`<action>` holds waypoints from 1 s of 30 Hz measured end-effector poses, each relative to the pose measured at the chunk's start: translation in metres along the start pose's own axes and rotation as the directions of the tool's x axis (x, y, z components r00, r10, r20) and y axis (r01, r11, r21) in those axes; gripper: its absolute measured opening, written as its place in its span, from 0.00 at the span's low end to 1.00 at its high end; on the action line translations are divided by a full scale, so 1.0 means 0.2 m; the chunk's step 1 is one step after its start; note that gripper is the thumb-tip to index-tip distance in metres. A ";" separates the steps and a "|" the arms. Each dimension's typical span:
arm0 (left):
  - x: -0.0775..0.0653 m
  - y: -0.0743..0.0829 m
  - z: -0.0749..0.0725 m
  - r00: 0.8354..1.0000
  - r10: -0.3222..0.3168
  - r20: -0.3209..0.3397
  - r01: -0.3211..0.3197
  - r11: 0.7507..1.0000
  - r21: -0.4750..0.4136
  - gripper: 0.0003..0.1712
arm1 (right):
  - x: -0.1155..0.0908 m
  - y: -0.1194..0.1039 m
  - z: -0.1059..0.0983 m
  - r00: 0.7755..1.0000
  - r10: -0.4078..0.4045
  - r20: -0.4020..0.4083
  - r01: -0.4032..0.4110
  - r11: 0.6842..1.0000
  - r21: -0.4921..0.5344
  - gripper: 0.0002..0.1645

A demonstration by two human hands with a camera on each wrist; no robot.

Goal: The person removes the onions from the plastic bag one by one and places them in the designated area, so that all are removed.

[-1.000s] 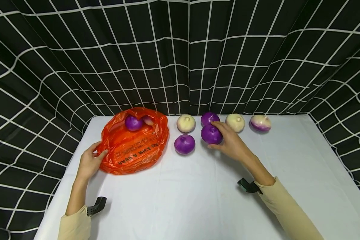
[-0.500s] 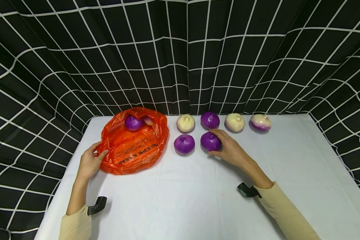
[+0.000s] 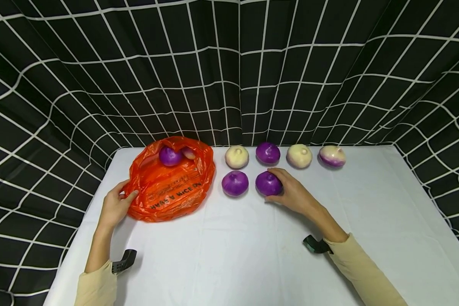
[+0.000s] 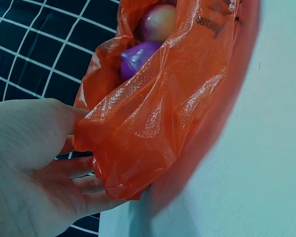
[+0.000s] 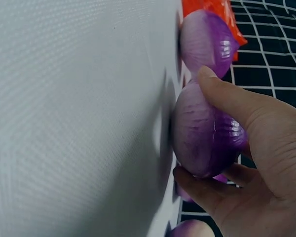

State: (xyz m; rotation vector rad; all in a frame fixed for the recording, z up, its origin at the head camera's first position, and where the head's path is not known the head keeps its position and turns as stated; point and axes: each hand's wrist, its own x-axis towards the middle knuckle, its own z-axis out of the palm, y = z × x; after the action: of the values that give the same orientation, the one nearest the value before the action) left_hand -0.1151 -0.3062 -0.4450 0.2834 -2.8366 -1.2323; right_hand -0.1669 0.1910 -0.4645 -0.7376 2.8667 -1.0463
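Right grip (image 3: 293,193) holding purple onion (image 3: 267,183), second purple onion (image 3: 235,184) beside it on worktop (image 3: 222,255); left grip (image 3: 114,207) pinching edge of orange-red bag (image 3: 172,191), two more onions (image 3: 170,157) visible inside.

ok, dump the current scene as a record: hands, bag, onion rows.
left hand: holds orange bag by its edge
right hand: grips front-right purple onion
visible in bag: bagged purple onion, paler onion
beside gripped onion: front-left purple onion
back row, left to right: first pale onion, back purple onion, second pale onion, two-tone onion
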 end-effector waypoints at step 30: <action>0.00 0.00 0.00 1.000 -0.024 0.019 0.023 1.000 0.018 0.32 | 0.11 -0.20 -0.11 0.995 -0.094 -0.015 0.094 0.996 -0.009 0.43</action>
State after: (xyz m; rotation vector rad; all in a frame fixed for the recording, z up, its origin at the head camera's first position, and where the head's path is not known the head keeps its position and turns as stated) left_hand -0.1160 -0.3053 -0.4447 0.3080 -2.8701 -1.2204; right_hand -0.1722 0.1685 -0.4208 -0.8770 2.8763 -1.0545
